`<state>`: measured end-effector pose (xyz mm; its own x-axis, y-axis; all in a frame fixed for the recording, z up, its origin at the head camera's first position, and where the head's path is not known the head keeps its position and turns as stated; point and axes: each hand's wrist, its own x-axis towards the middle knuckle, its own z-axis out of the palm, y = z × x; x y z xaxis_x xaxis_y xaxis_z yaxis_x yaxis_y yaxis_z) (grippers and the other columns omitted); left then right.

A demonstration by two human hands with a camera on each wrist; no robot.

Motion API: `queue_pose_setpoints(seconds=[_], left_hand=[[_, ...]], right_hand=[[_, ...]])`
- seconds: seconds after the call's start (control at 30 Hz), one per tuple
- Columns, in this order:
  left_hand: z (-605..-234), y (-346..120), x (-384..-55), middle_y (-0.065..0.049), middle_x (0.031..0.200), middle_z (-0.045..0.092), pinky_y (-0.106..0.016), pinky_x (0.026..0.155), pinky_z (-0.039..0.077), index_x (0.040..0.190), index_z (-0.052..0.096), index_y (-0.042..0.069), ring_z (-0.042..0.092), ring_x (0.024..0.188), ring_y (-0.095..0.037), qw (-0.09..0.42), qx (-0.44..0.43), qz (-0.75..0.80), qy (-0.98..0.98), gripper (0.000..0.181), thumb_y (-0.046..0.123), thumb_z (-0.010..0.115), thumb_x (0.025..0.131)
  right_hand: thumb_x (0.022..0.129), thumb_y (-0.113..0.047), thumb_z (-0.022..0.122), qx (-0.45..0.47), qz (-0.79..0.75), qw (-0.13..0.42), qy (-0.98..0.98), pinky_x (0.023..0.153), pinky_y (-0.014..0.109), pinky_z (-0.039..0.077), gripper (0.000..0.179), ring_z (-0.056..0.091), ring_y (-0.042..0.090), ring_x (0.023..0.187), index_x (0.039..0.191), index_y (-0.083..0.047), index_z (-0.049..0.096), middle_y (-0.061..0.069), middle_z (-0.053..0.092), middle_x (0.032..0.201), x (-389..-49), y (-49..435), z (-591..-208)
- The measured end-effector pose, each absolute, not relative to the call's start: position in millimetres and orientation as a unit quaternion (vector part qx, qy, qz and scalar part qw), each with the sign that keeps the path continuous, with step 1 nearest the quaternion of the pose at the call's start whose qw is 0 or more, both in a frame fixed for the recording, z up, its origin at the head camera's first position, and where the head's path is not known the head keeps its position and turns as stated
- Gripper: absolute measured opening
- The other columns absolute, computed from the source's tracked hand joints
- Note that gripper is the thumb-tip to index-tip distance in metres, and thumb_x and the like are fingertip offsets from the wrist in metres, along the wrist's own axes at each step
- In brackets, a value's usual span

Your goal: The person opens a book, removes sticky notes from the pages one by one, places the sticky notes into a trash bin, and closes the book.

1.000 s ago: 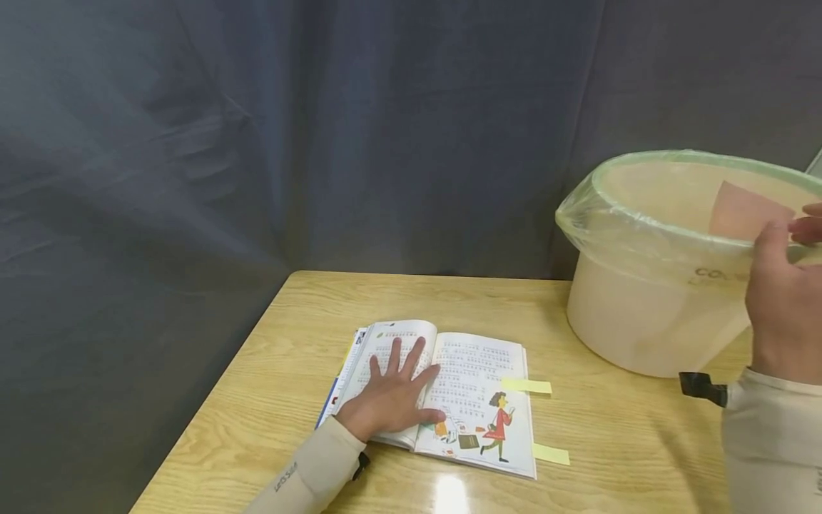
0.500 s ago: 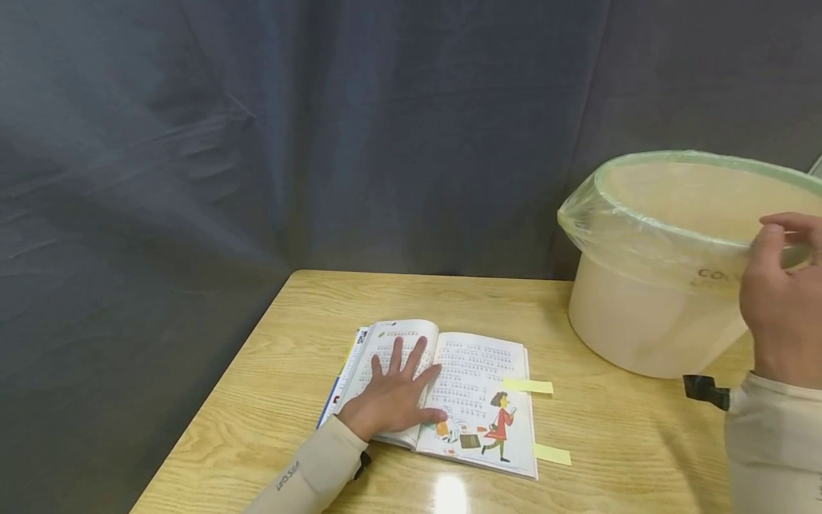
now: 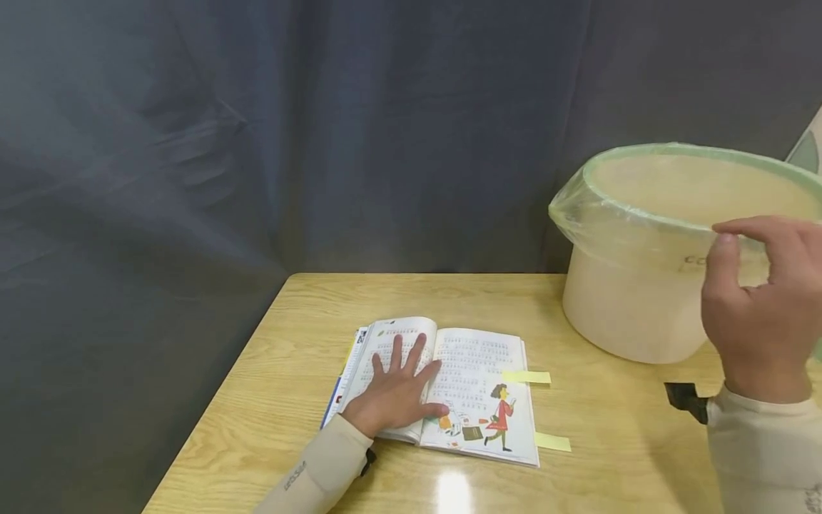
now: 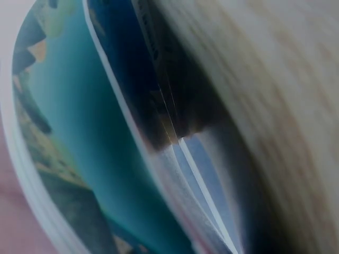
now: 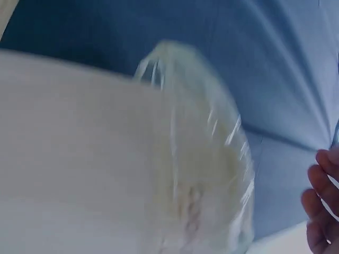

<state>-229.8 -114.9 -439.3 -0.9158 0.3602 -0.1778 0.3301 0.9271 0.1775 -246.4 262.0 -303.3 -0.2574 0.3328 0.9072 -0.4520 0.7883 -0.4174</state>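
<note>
Open book (image 3: 472, 364) lies under the left hand (image 3: 397, 395), its fingers spread apart across the pages, thumb past the gutter. Right hand (image 3: 764, 303), well right of the book, has its grip together, thumb and forefinger nearly meeting, nothing visible between. Recommended: firm, even palm pressure by the book's gutter, and a slow, low peel for either yellow tab (image 3: 541, 378) at its right edge.

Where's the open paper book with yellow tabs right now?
In the head view, the open white-paged book lies on the light wood table, under the person's spread left hand, left of the round cream bin lined with thin plastic.
</note>
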Motion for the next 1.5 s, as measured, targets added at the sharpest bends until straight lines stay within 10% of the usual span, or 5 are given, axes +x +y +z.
queue_pose_setpoints(seconds=[0.13,0.5,0.9,1.5], left_hand=[[-438.3,-116.0,-232.9,-0.007,0.17,-0.004,-0.079,0.11,0.013,0.155,0.037,0.027,-0.006,0.153,-0.047,0.097,0.172,0.066,0.978,0.078,0.066,0.057,0.09],[-441.0,-113.3,-236.6,-0.006,0.17,-0.004,-0.078,0.111,0.011,0.154,0.038,0.028,-0.007,0.153,-0.046,0.101,0.17,0.072,0.978,0.078,0.067,0.056,0.089],[-440.3,-115.5,-234.3,-0.007,0.17,-0.005,-0.079,0.11,0.011,0.153,0.038,0.037,-0.008,0.152,-0.048,0.108,0.172,0.071,0.976,0.071,0.066,0.056,0.09],[-441.6,-116.5,-233.7,-0.005,0.17,-0.007,-0.08,0.109,0.01,0.15,0.038,0.047,-0.01,0.152,-0.048,0.112,0.175,0.072,0.976,0.065,0.065,0.056,0.09]], right_hand=[[0.092,-0.024,0.055,0.138,0.282,0.589,-0.744,0.089,0.034,0.037,0.037,0.056,0.049,0.086,0.085,0.008,0.072,0.029,0.067,0.084,-244.9,238.9,-309.7],[0.081,-0.012,0.068,0.318,0.167,0.393,-0.846,0.076,0.047,0.044,0.008,0.063,0.03,0.087,0.087,-0.008,0.072,0.008,0.072,0.087,-256.8,220.6,-368.9],[0.084,-0.023,0.079,0.36,0.055,0.13,-0.922,0.085,0.048,0.051,0.019,0.067,0.026,0.098,0.101,-0.016,0.074,0.001,0.073,0.102,-265.8,192.4,-427.8],[0.081,-0.021,0.08,0.364,0.025,0.06,-0.929,0.081,0.045,0.053,0.027,0.068,0.022,0.088,0.106,-0.019,0.07,0.001,0.073,0.098,-272.0,193.8,-448.6]])
